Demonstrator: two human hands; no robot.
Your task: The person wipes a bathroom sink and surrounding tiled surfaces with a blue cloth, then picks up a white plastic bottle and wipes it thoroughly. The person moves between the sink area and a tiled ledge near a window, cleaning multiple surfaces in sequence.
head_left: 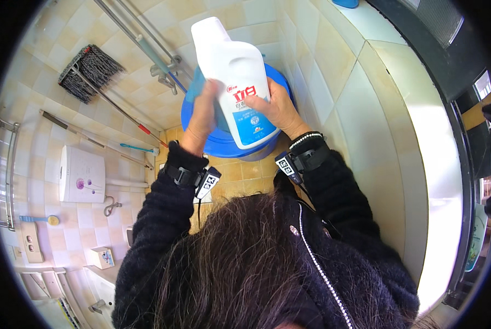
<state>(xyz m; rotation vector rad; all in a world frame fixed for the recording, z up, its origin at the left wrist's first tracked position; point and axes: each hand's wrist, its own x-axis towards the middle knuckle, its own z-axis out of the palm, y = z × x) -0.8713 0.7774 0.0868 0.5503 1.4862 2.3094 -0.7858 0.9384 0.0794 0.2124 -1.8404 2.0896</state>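
Observation:
A white plastic bottle (238, 74) of liquid, with a blue lower label bearing writing, is tilted in front of me. Its white cap (207, 29) points away and to the left. My right hand (279, 106) grips the bottle's right side, thumb across the front. On the other side, my left hand (201, 117) is blurred, its thumb at the bottle's left edge and its fingers hidden. Below the bottle stands a blue plastic tub (225, 150), largely covered. A teal thing (196, 84) shows behind my left hand; I cannot tell what it is.
A mop (91, 72) leans head-up against the tiled wall at left. Nearby are a wall tap (165, 74), a toilet cistern (82, 174) and a small brush (140, 148). A tiled wall (356, 135) runs close on the right, above the yellow tiled floor (239, 174).

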